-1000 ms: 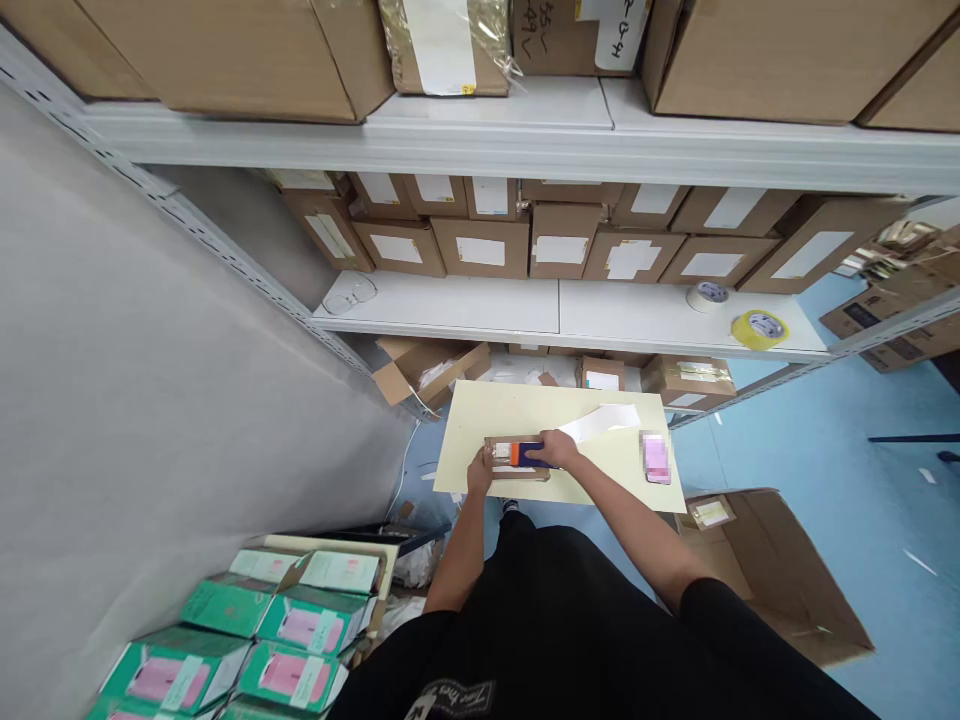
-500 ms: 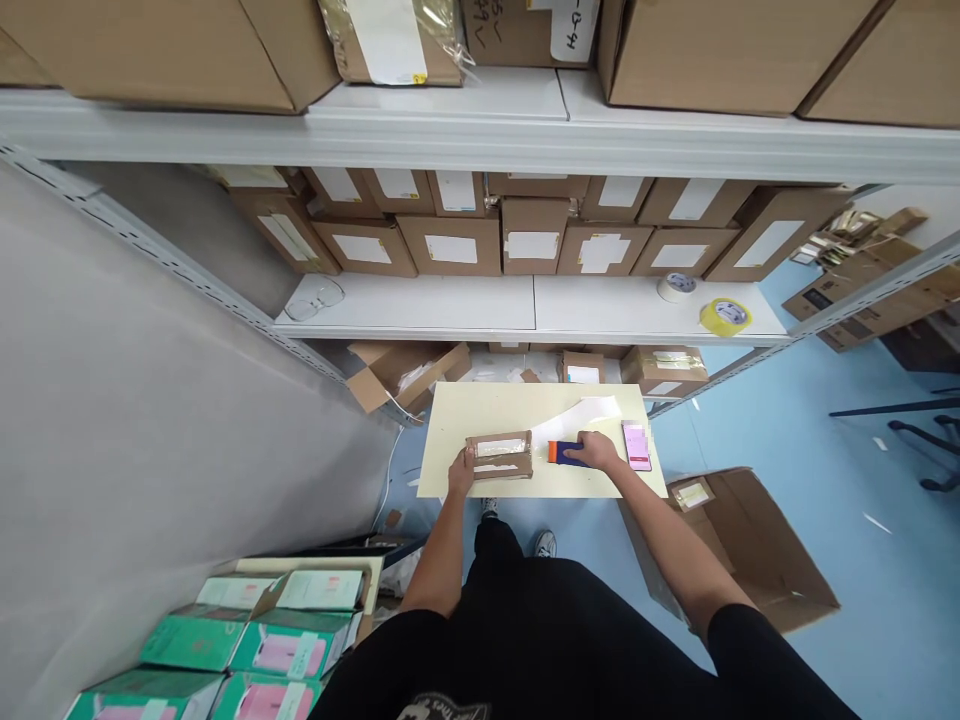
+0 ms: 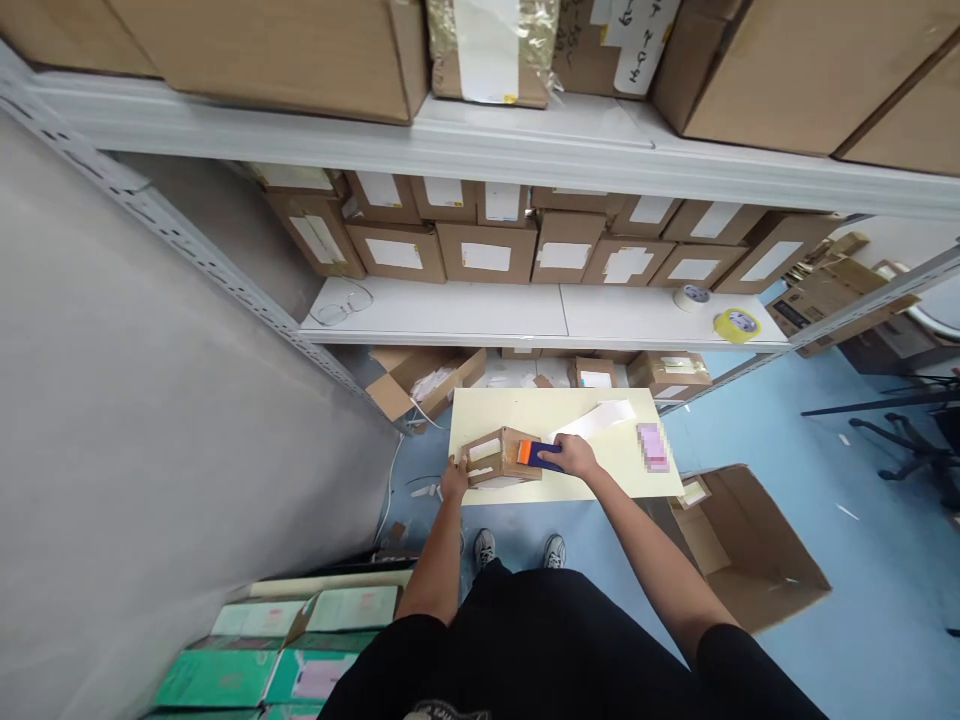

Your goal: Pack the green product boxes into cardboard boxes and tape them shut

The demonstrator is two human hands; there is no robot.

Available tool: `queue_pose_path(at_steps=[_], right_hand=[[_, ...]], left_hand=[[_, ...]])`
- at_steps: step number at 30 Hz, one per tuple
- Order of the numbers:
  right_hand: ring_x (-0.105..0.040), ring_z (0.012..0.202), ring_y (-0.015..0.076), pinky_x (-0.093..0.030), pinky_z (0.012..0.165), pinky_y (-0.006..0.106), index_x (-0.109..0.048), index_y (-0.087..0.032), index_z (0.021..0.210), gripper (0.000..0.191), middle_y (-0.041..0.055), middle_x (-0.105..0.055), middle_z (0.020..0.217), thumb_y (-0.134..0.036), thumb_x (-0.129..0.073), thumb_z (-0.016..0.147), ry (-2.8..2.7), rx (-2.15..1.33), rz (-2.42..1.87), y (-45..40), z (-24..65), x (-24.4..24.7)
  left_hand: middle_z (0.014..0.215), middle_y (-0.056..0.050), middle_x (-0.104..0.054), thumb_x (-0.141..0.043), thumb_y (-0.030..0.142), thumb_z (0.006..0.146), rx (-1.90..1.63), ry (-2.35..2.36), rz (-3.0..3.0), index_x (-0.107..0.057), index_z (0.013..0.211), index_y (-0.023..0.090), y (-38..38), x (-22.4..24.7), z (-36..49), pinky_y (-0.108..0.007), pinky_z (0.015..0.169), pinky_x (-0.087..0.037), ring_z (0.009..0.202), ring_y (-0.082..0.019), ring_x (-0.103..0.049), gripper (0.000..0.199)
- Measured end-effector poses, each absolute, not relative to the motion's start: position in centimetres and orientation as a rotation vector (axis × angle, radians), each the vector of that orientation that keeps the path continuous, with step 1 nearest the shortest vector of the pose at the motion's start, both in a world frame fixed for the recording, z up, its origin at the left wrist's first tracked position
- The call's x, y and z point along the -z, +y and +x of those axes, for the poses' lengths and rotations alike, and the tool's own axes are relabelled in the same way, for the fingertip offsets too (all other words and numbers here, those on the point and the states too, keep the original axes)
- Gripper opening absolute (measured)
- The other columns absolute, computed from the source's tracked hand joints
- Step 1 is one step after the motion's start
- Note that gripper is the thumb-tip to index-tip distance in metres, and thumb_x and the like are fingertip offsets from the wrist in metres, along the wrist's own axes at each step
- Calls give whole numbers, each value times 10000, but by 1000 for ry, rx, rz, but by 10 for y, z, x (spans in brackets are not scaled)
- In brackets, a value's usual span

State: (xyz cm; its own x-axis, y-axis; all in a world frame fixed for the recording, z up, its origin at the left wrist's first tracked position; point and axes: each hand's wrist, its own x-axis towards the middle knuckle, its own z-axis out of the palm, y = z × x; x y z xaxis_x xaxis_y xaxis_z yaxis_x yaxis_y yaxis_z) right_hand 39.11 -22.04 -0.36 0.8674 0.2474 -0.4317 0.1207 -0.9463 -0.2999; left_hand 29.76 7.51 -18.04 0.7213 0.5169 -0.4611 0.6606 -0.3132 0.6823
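Note:
My left hand [image 3: 454, 479] grips the left end of a small brown cardboard box [image 3: 516, 466], which sits tilted near the table's front left. White labels and clear tape show on its surface. My right hand [image 3: 576, 456] is closed around a flat dark blue tool [image 3: 546, 456] with an orange end; its exact kind is not clear. The orange end lies against the right part of the box. Behind my right hand, a white paper strip [image 3: 600, 416] rests on the pale yellow table [image 3: 480, 403]. A pink-screened phone [image 3: 653, 448], partly pixelated, lies at the table's right.
A white shelf [image 3: 480, 312] behind the table bears labelled boxes, glasses [image 3: 343, 303] and tape rolls [image 3: 736, 324]. An open carton [image 3: 772, 540] stands on the floor at right. Green boxes [image 3: 217, 677] are at lower left, beside a grey wall [image 3: 150, 420].
The box has been turned and tilted up from lying flat. My right hand has brought the blue tool leftward onto the box. The camera view has shifted slightly.

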Motion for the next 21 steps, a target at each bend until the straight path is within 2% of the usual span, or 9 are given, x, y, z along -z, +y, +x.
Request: queue_pose_path(at_steps=[2,5,8,11,16,21], right_hand=[[-713,949,239,-391,648,265,-744,-208,989,440,95,-788,1007,-632,-688,884,-313,-695,-2815,-183,385,-6],[-728,958,262,-436,674,277,-755,-196,1024,504,129,-787,1052,-671,-671,876,-399,-741,-2866,-132,376,-16],[-739,951,275,-471,700,287,-758,-185,1073,550,155,-784,1079,-683,-696,847,-502,-791,-2894,-90,367,-18],[-744,925,276,-484,709,293,-750,-188,1118,573,158,-787,1065,-679,-728,823,-575,-824,-2884,-70,361,-18],[-728,892,274,-459,682,307,-757,-186,1013,498,146,-785,1033,-654,-709,852,-495,-797,-2860,-121,370,-17],[-708,918,324,-458,692,363,-755,-182,952,401,172,-770,1008,-572,-736,860,-219,-741,-2922,-203,375,-11]], left_hand=[[1271,-227,-726,-479,512,1027,181,897,1976,-627,1345,74,88,174,297,-464,1040,-497,1217,-354,-672,561],[1234,-125,-766,-432,577,1032,146,772,1947,-720,1243,190,98,160,297,-347,1015,-510,1185,-268,-695,527],[1252,-139,-759,-449,644,1003,177,654,1908,-712,1288,192,99,145,295,-357,1030,-497,1215,-289,-682,595],[1285,-153,-742,-483,635,994,189,678,1946,-667,1351,179,99,137,291,-364,1044,-480,1239,-300,-669,607],[1268,-168,-744,-439,602,1019,179,701,2018,-672,1316,175,101,138,287,-362,1028,-480,1223,-305,-676,570],[1235,-176,-755,-435,595,1016,180,684,2071,-685,1279,160,102,141,291,-393,1028,-481,1210,-332,-678,566]])
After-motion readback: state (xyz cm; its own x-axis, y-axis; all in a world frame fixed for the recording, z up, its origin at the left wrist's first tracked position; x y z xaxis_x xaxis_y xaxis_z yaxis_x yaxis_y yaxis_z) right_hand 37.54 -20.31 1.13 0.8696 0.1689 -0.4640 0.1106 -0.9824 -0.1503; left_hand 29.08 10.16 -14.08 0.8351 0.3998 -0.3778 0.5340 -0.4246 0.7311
